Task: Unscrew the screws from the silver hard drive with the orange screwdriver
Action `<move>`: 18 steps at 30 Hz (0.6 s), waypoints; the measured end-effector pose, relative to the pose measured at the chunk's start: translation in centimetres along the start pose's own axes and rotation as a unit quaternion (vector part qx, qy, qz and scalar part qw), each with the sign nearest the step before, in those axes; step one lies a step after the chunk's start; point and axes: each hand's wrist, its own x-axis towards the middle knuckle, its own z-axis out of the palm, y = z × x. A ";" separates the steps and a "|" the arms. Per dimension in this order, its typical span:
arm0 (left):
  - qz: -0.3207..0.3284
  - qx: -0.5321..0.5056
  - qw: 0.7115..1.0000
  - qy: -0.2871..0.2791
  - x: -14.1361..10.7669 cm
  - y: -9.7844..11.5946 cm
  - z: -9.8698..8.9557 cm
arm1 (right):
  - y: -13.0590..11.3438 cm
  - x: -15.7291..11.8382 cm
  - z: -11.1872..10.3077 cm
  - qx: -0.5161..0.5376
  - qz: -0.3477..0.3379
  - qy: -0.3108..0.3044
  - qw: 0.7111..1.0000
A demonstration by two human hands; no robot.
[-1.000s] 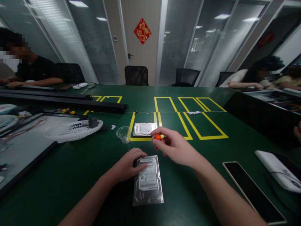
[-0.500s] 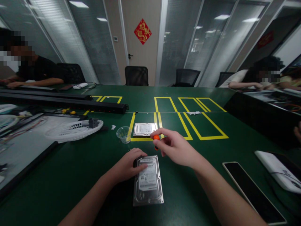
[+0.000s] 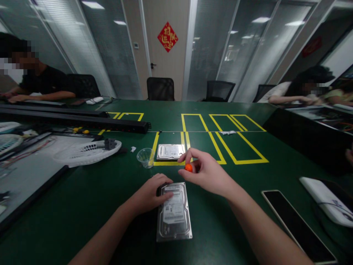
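Note:
A silver hard drive [image 3: 174, 209] with a white label lies on the green table in front of me. My left hand [image 3: 154, 192] grips its far left corner, thumb on the label and fingers along the edge. Just beyond the drive's far right corner, my right hand [image 3: 202, 168] is closed round a small screwdriver [image 3: 188, 168]. Only its orange handle end shows; the shaft is hidden by the hand. A second hard drive [image 3: 170, 151] lies farther back, partly behind my right fingers. Left of that drive stands a clear plastic cup [image 3: 145, 157].
A phone [image 3: 299, 224] and a white device [image 3: 327, 200] with a cable lie at right. On the left are a white racket [image 3: 88, 152], a grey panel [image 3: 33, 176] and long black bars [image 3: 74, 119]. Yellow tape [image 3: 248, 161] marks the table. People sit at both sides.
My right hand has lifted the screwdriver off the near drive's corner and turned it, so the shaft no longer shows. My left hand and the drive have stayed put.

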 end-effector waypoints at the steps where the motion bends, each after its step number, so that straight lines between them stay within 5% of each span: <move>1: -0.002 -0.002 1.000 0.002 0.0 0.0 0.0 | 0.0 0.0 0.0 0.004 -0.001 -0.001 1.000; 18: 0.002 -0.002 1.000 0.002 -0.1 0.1 0.0 | -0.4 0.1 0.1 -0.018 -0.008 -0.022 1.000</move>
